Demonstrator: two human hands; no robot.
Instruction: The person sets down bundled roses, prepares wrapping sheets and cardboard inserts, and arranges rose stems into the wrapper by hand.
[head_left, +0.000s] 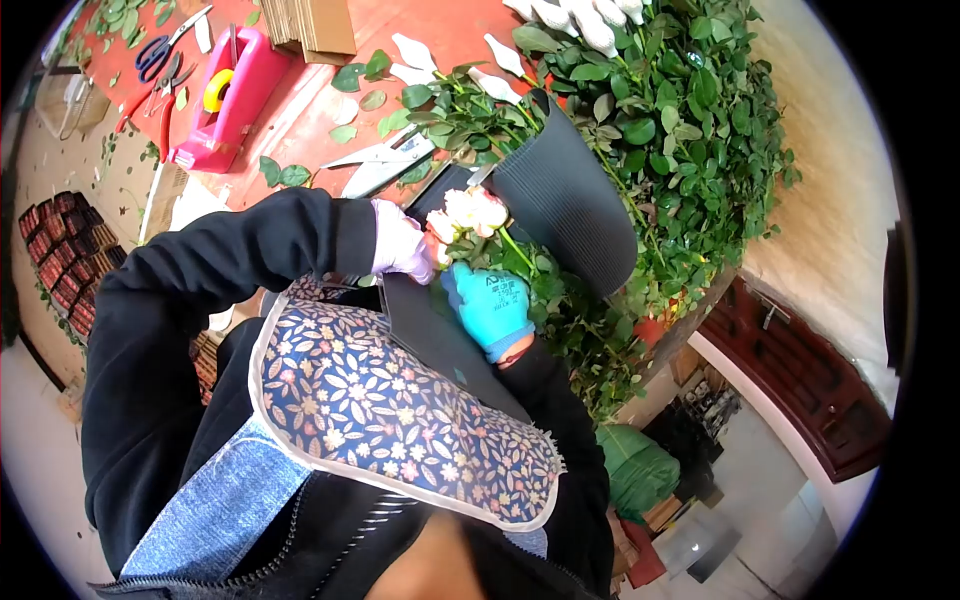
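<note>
Pale pink roses (472,212) with green stems lie in front of me, within a dark grey ribbed sheet (565,195) that curves up beside them. My left hand (402,243), in a thin lilac glove, is closed at the left edge of the blooms, its fingertips around a pinkish rose head. Below the blooms, my right hand (490,308), in a turquoise glove, has its fingers curled in among the leaves and stems. The exact grip of its fingertips is partly hidden. Large scissors (385,163) rest on the red table just beyond my left hand.
A pink tape dispenser (228,105) holds yellow tape. Blue-handled scissors (160,55) and red-handled pruners (165,90) lie left of it. Cardboard (312,28) is at the top. White-sleeved buds (590,25) and a big leafy heap (690,150) fill the right. Loose leaves dot the red table (300,110).
</note>
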